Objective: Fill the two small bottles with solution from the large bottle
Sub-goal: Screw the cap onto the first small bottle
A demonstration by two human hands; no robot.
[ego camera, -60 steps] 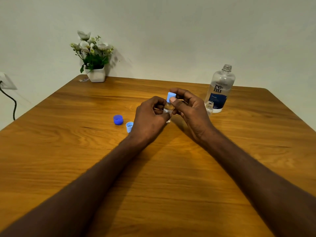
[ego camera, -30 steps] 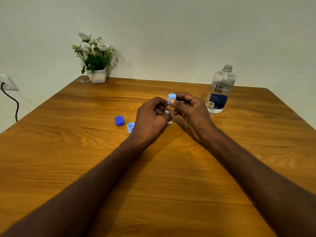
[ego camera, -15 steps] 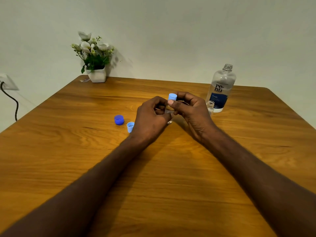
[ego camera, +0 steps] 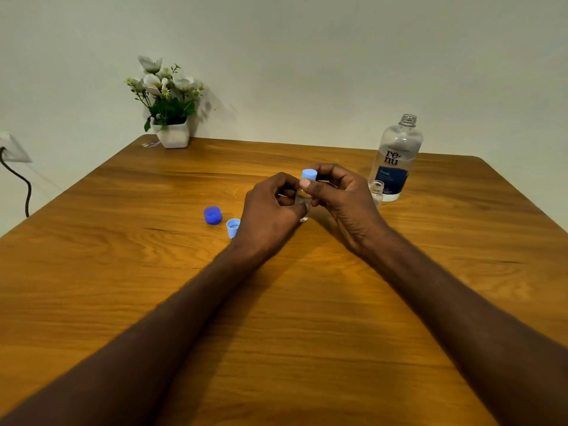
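- At the surface's (ego camera: 307, 302) middle, left hand (ego camera: 270, 210) grip curls round a small bottle (ego camera: 302, 207), steadying it.
- Right hand (ego camera: 341, 195) grip pinches its light-blue cap (ego camera: 309, 174), likely for twisting.

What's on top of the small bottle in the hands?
A light blue cap, pinched by the right hand. The left hand covers most of the small bottle; its contents cannot be seen.

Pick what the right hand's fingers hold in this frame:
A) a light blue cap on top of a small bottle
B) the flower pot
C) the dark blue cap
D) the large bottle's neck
A: the right hand pinches the light blue cap atop the small bottle that the left hand grips.
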